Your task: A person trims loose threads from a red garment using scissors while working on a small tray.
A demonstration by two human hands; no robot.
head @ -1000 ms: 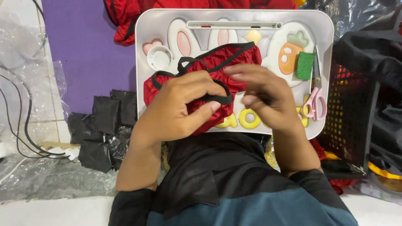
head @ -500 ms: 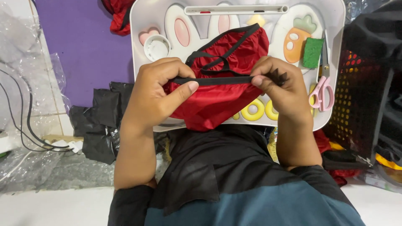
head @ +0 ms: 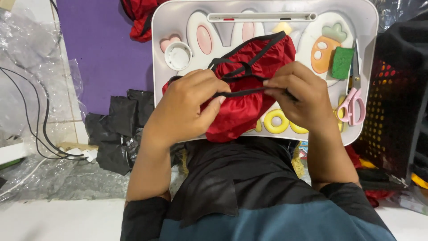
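Note:
A red fabric piece with black elastic straps (head: 249, 85) lies over the middle of a white lap tray (head: 169, 31) printed with a rabbit and a carrot. My left hand (head: 187, 107) pinches the left end of one black strap and also presses on the red fabric. My right hand (head: 298, 93) pinches the same strap further right. The strap is stretched straight between both hands. Part of the fabric is hidden under my fingers.
Pink-handled scissors (head: 352, 102) and a green sponge (head: 342, 62) lie at the tray's right. A white round cap (head: 178, 56) sits at its left. More red cloth (head: 142, 18) lies behind, black bags (head: 120, 120) at left, a dark mesh basket (head: 392, 111) at right.
Both hands lifted from pressing the fabric flat and took hold of a black strap, pulling it taut between them. The view moved closer to the tray.

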